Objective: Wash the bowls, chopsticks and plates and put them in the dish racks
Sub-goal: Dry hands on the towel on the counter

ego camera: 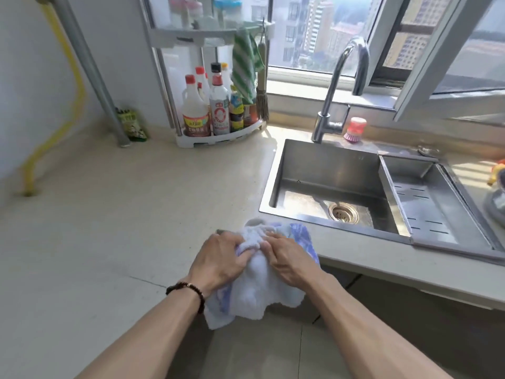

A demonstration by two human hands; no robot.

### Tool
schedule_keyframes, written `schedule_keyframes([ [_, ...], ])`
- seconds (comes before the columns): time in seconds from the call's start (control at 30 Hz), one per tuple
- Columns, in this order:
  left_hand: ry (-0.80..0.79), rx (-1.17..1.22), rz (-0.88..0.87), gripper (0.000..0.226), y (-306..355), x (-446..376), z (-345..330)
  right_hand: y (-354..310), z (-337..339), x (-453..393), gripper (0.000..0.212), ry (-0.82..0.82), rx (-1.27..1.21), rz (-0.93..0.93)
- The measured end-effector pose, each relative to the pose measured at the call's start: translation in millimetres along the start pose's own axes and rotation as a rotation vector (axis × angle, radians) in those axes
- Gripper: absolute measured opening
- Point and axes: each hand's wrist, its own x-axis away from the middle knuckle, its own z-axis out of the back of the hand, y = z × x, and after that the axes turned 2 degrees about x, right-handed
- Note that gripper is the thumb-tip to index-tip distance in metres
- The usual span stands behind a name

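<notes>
Both my hands hold towel at desk edge, lower centre: left hand grip bunches cloth, right hand grip curls over it. No bowls, chopsticks, plates visible. Sink lies up-right, right hand nearer.

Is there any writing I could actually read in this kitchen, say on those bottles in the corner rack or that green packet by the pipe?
None can be read with certainty.
Clear bottle with red cap and yellow label: characters too blurred.
Clear bottle with red-and-white label: print blurred.
Small dark bottles beside it: labels too small.
Green packet by the grey pipe: print illegible.
</notes>
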Motion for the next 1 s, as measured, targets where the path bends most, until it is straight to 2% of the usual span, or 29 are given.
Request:
schedule_keyframes([
  [0.13, 0.015, 0.208, 0.116, 0.018, 23.2, 32.3, 46.2, -31.7, 38.0, -1.4, 0.039, 0.046, -0.028, 0.024],
  [0.2, 0.017, 0.235, 0.144, 0.021, 35.5, 51.8, 65.4, -47.2, 55.8, -0.6, 0.037, 0.063, -0.001, 0.11],
  [0.27, -0.019, 0.207, 0.185, 0.033, 47.6, 76.8, 78.5, -62.5, 71.5, 3.3, 0.036, 0.025, 0.016, 0.205],
  [0.33, 0.007, 0.153, 0.252, 0.032, 65.8, 104.6, 92.9, -81.3, 87.6, 11.0, 0.036, -0.016, 0.006, 0.295],
  [0.4, 0.157, 0.099, 0.321, 0.017, 85.1, 131.5, 110.2, -104.0, 101.4, 22.6, 0.036, -0.044, -0.024, 0.375],
  [0.47, 0.37, 0.148, 0.395, 0.017, 105.5, 156.8, 130.1, -131.4, 112.5, 37.4, 0.036, -0.079, -0.053, 0.447],
  [0.53, 0.576, 0.336, 0.486, 0.018, 124.8, 182.7, 150.4, -163.0, 120.5, 58.0, 0.023, -0.097, -0.15, 0.532],
  [0.6, 0.774, 0.507, 0.586, 0.031, 143.6, 209.2, 169.9, -195.7, 127.7, 82.5, 0.028, -0.118, -0.333, 0.608],
  [0.67, 0.931, 0.574, 0.663, 0.047, 160.0, 238.4, 185.4, -228.4, 129.8, 112.5, 0.025, -0.247, -0.465, 0.72],
  [0.73, 1.074, 0.622, 0.717, 0.047, 175.2, 274.8, 196.5, -259.4, 122.9, 146.8, 0.018, -0.405, -0.416, 0.876],
  [0.8, 1.147, 0.686, 0.772, 0.033, 186.7, 316.2, 200.4, -285.6, 110.4, 179.8, 0.019, -0.45, -0.337, 0.999],
  [0.87, 1.144, 0.703, 0.846, 0.023, 200.6, 368.0, 197.5, -307.5, 97.5, 215.3, 0.017, -0.466, -0.261, 1.101],
  [0.93, 1.125, 0.676, 0.906, 0.028, 221.7, 427.4, 190.4, -325.1, 87.3, 254.0, 0.023, -0.522, -0.227, 1.184],
  [1.0, 1.112, 0.596, 0.944, 0.043, 249.3, 486.5, 178.8, -336.2, 78.6, 296.3, 0.024, -0.58, -0.224, 1.251],
])
